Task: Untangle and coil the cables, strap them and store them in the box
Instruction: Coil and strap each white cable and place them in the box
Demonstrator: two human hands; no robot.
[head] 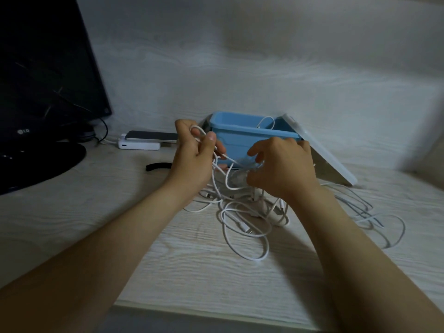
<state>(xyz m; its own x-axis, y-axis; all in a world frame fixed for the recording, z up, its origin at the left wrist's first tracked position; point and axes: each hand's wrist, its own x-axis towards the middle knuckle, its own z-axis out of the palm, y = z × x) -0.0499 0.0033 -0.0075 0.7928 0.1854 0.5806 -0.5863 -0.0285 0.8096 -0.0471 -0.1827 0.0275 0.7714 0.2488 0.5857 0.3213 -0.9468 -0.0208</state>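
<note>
A tangle of white cables (pixel 242 219) lies on the pale wooden desk in front of a blue box (pixel 240 138). My left hand (pixel 194 155) holds a loop of white cable, thumb and fingers curled round it, lifted above the pile. My right hand (pixel 281 167) grips other strands of the same tangle just in front of the box. One white cable end (pixel 265 122) curls inside the box. A black strap (pixel 157 166) lies on the desk left of my left hand.
The box's white lid (pixel 322 150) leans against its right side. A phone on a white power bank (pixel 144 140) lies left of the box. A dark monitor (pixel 43 75) with its round base stands at the far left. More cable loops (pixel 374 217) spread to the right.
</note>
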